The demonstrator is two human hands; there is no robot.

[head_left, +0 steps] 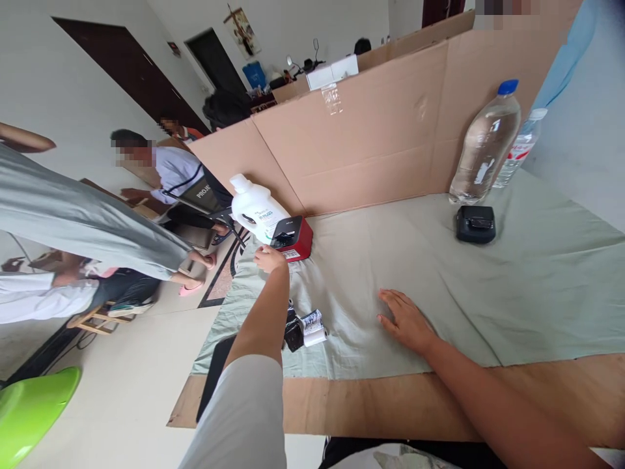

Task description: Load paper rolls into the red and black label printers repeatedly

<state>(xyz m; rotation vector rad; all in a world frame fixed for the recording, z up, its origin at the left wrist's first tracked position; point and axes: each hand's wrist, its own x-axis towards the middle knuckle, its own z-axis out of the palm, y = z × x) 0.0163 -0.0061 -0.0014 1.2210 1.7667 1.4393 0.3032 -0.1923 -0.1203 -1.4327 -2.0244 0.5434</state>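
Already the left hand point(269, 258) reaches the red box point(293, 239) near the counter's point(390, 404) left edge, fingers curled beside it, not gripping; right hand point(405, 320) rests flat, open, on the cloth point(439, 260)

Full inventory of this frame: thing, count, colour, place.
red box: 1, red with black top, far left of cloth, at left hand
white jug: 1, white, behind red box
paper roll: 1, white, printed, near edge by left arm
black device: 1, black, right rear of cloth
water bottles: 2, clear, blue cap and white cap, behind black device
cloth: 1, pale green, covering table
cardboard screen: 1, brown, behind table
people: several, seated left
left hand: reaching, at red box
right hand: flat on cloth
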